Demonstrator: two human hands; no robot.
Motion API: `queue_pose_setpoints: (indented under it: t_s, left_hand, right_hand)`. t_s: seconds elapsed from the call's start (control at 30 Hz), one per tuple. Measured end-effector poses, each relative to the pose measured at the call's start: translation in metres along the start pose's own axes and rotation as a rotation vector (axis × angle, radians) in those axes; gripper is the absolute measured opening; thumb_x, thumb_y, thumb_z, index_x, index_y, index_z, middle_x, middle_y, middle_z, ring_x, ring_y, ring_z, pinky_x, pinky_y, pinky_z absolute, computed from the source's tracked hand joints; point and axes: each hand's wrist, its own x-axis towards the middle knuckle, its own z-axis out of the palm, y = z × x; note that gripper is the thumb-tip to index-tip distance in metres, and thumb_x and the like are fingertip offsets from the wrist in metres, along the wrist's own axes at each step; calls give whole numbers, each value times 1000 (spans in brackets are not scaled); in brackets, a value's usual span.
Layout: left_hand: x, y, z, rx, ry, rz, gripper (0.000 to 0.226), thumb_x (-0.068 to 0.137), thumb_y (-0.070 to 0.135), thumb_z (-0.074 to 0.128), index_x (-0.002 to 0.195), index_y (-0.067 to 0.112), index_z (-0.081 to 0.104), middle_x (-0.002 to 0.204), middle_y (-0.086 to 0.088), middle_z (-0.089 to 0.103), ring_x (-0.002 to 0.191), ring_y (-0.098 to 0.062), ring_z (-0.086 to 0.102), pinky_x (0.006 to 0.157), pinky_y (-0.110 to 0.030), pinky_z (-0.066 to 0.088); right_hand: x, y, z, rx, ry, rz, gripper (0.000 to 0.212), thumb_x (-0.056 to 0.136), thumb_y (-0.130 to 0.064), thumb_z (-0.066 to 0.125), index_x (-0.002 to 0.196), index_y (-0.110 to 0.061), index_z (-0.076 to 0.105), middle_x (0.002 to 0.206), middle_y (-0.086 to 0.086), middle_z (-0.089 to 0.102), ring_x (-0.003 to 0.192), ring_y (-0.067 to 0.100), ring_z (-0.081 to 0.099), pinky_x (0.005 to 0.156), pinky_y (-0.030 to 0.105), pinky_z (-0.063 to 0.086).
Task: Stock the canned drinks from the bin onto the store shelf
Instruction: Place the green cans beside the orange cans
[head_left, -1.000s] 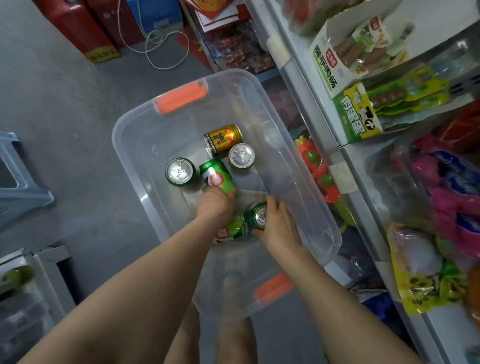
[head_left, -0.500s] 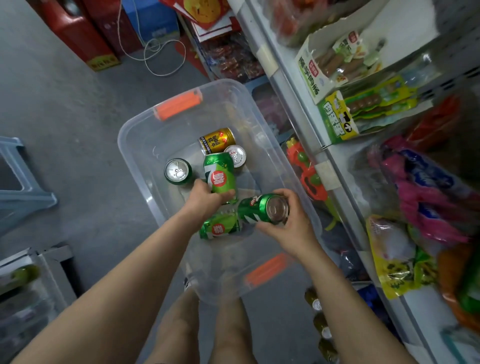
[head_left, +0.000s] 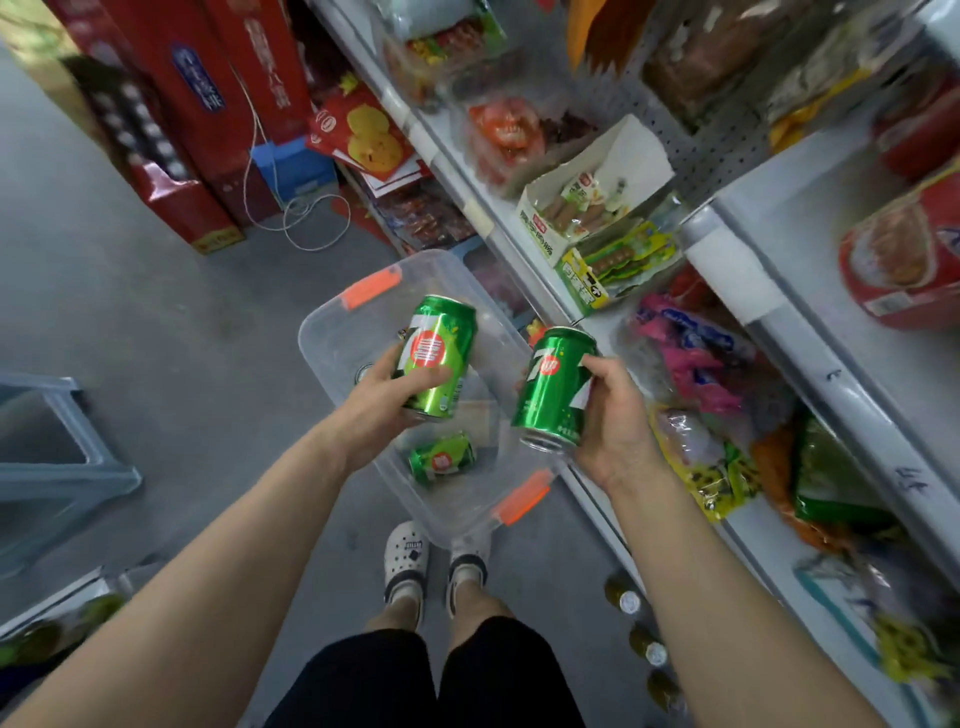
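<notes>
Nearest the viewer, white clogs (head_left: 408, 558) stand on the grey floor just short of the clear bin (head_left: 332, 338). Above the bin, the left hand (head_left: 382, 410) grips the first can (head_left: 439, 353) and the right hand (head_left: 613, 421) grips the second can (head_left: 556, 387), both green, roughly upright and apart. A third can (head_left: 441, 460) lies on its side on the bin floor, and beyond, to the right, the store shelf (head_left: 852, 400) carries snack packets (head_left: 691, 353).

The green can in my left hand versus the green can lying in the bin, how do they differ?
The left hand grips the held can above the clear bin; the bin can lies loose on the bin's floor. The held can stands roughly upright; the bin can lies on its side. Both are green with a round red mark.
</notes>
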Motion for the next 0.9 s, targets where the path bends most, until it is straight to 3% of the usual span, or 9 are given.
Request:
queue_pose_setpoints:
  t_s: [0.07, 0.13, 0.23, 0.33, 0.4, 0.47, 0.6, 0.67, 0.9]
  left_hand:
    - [-13, 9, 7, 9, -33, 15, 69, 70, 36, 76, 132, 20, 50, 114, -7, 66, 90, -17, 67, 72, -33, 56]
    - [-24, 19, 16, 60, -50, 32, 77, 70, 46, 76, 136, 21, 47, 120, -8, 65, 93, -19, 68, 70, -32, 56]
    - [-40, 39, 38, 133, -110, 66, 71, 74, 40, 75, 135, 20, 46, 118, -10, 66, 93, -22, 70, 68, -32, 57]
    - [-50, 57, 65, 170, -202, 109, 62, 73, 33, 73, 128, 16, 49, 106, -8, 69, 85, -19, 71, 67, -32, 57]
    - [-55, 69, 86, 221, -278, 140, 60, 73, 33, 70, 125, 12, 51, 99, -8, 70, 80, -18, 70, 63, -29, 56]
    - [-58, 80, 107, 266, -339, 168, 65, 73, 36, 74, 127, 10, 51, 102, -10, 71, 83, -20, 71, 64, -29, 56]
    - [-65, 100, 155, 329, -441, 242, 78, 64, 47, 83, 129, 17, 52, 116, -11, 69, 102, -28, 69, 77, -39, 56]
    - [-68, 108, 176, 326, -477, 290, 70, 66, 43, 82, 126, 20, 54, 114, -11, 69, 100, -27, 69, 76, -39, 57]
    - [-100, 130, 276, 481, -678, 450, 73, 56, 46, 83, 119, 16, 60, 104, -6, 73, 96, -25, 71, 77, -37, 57]
  right_hand:
    - [-16, -7, 6, -6, 18, -18, 41, 84, -29, 59, 117, -6, 63, 110, 24, 59, 104, 39, 57, 102, 59, 41]
    - [-36, -16, 10, -6, 39, -44, 41, 86, -30, 62, 121, -7, 61, 101, 20, 66, 90, 35, 66, 86, 50, 53]
    - [-65, -33, 10, -1, 43, -111, 58, 81, -33, 68, 130, -5, 54, 93, 14, 71, 72, 26, 71, 64, 36, 58]
    - [-97, -53, 6, -6, 31, -178, 55, 79, -50, 66, 112, -6, 64, 85, 11, 71, 70, 23, 68, 68, 33, 58]
    - [-118, -65, 0, 0, 57, -247, 63, 77, -56, 64, 114, -5, 63, 86, 12, 70, 72, 23, 67, 70, 34, 57]
    - [-141, -78, -7, -39, 111, -318, 66, 79, -52, 63, 123, -3, 60, 88, 11, 70, 72, 22, 68, 67, 33, 59]
    - [-187, -101, -27, -110, 209, -452, 52, 86, -47, 64, 121, -8, 60, 83, 6, 72, 72, 20, 70, 63, 34, 57]
    - [-204, -110, -31, -154, 252, -517, 60, 79, -48, 72, 124, -9, 59, 86, 4, 72, 77, 21, 70, 68, 36, 56]
    - [-291, -144, -71, -254, 452, -761, 53, 74, -40, 80, 118, -19, 57, 106, 3, 70, 93, 18, 70, 78, 36, 54]
